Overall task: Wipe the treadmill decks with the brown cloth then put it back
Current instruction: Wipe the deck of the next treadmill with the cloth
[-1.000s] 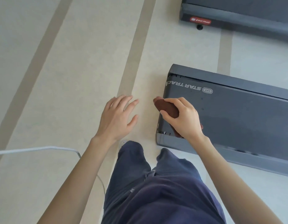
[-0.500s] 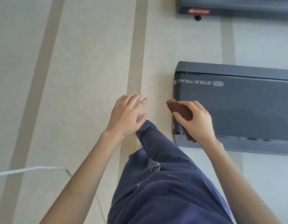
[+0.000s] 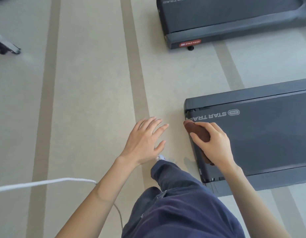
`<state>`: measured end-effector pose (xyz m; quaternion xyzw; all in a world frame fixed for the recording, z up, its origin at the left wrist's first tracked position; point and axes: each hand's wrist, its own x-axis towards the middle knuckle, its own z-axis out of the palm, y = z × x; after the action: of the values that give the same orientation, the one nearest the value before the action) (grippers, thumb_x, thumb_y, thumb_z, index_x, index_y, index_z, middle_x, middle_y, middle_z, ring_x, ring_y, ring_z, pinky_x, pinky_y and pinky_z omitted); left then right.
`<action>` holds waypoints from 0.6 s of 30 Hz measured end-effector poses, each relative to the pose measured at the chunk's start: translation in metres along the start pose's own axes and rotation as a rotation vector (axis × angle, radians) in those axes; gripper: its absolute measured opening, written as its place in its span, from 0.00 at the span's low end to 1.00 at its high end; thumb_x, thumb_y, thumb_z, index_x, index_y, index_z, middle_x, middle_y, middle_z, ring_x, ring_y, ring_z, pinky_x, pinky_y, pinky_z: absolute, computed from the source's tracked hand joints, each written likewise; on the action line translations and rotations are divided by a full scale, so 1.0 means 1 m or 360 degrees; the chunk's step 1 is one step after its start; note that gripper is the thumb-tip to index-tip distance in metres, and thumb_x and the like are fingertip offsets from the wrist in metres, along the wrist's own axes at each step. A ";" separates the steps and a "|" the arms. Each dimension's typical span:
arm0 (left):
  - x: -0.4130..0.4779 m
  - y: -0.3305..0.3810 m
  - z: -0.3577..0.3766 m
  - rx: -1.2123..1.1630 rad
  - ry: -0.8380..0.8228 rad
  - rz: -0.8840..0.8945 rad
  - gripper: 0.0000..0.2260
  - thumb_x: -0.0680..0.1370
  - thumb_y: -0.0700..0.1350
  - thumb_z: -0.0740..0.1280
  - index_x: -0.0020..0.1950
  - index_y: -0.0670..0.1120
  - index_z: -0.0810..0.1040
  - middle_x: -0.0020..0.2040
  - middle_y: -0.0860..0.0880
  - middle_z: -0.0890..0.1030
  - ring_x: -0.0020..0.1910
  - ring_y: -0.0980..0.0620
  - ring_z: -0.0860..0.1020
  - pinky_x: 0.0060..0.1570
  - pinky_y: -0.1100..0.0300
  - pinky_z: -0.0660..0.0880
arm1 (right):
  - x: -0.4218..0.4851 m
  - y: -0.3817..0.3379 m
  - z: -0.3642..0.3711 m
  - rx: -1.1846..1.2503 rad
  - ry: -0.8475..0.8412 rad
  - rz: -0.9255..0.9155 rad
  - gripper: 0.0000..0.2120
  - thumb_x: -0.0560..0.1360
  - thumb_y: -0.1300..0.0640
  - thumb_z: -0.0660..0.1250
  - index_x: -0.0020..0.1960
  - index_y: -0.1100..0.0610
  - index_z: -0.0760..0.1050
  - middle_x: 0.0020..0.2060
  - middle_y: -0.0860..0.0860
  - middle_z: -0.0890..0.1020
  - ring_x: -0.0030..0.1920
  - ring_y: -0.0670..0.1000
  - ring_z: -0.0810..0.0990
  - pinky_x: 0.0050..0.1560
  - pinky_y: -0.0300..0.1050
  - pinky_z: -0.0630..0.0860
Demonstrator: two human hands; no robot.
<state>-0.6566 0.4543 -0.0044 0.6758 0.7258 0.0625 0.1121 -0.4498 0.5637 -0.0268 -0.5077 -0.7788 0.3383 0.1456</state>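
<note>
Brown cloth, bunched into a thick wad, sits under your right hand at the rear end of the near treadmill deck, just beside the printed lettering. Your fingers curl over the wad's top and outer side, closed on it, palm bearing down. Your left hand is spread wide and holds nothing, hovering over the floor well clear of the deck.

Assessment: the cloth appears soft, light and compressible; it should fold to whatever shape you press. It looks unlikely to slip on the matte belt surface. Keep the grip across the bulk of the wad, not a loose corner, so it does not unroll mid-stroke. A second treadmill stands beyond, apart from this one.
</note>
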 end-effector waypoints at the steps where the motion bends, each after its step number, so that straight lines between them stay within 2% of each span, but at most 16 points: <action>1: 0.016 -0.009 -0.005 0.0017 0.0006 0.0035 0.20 0.77 0.51 0.62 0.68 0.47 0.72 0.67 0.45 0.73 0.69 0.45 0.67 0.69 0.50 0.60 | 0.013 -0.006 0.000 0.0020 0.0023 0.0009 0.15 0.72 0.48 0.69 0.58 0.46 0.76 0.47 0.44 0.77 0.47 0.47 0.76 0.47 0.42 0.72; 5: 0.073 -0.032 -0.019 0.0013 0.0033 0.0156 0.21 0.77 0.51 0.62 0.68 0.47 0.72 0.67 0.45 0.73 0.69 0.45 0.67 0.68 0.49 0.61 | 0.054 -0.019 -0.004 -0.0042 0.0137 0.0055 0.15 0.72 0.48 0.70 0.58 0.48 0.77 0.47 0.46 0.77 0.46 0.47 0.75 0.46 0.40 0.69; 8: 0.112 -0.045 -0.022 0.0017 -0.0052 0.0316 0.21 0.77 0.52 0.61 0.69 0.48 0.71 0.68 0.46 0.72 0.69 0.46 0.66 0.69 0.49 0.61 | 0.072 -0.019 -0.009 -0.0009 0.0250 0.0220 0.15 0.72 0.48 0.69 0.58 0.47 0.76 0.47 0.43 0.77 0.46 0.44 0.74 0.46 0.38 0.67; 18: 0.250 -0.120 -0.032 0.0052 -0.0185 0.0975 0.21 0.76 0.52 0.62 0.67 0.48 0.73 0.66 0.45 0.74 0.68 0.46 0.69 0.67 0.49 0.64 | 0.139 -0.040 0.023 0.0067 0.0769 0.0756 0.13 0.72 0.49 0.69 0.56 0.47 0.77 0.46 0.44 0.77 0.48 0.48 0.76 0.48 0.41 0.68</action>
<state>-0.7957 0.6960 -0.0222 0.8673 0.4815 0.0428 0.1185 -0.5521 0.6678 -0.0329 -0.7374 -0.5746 0.2486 0.2536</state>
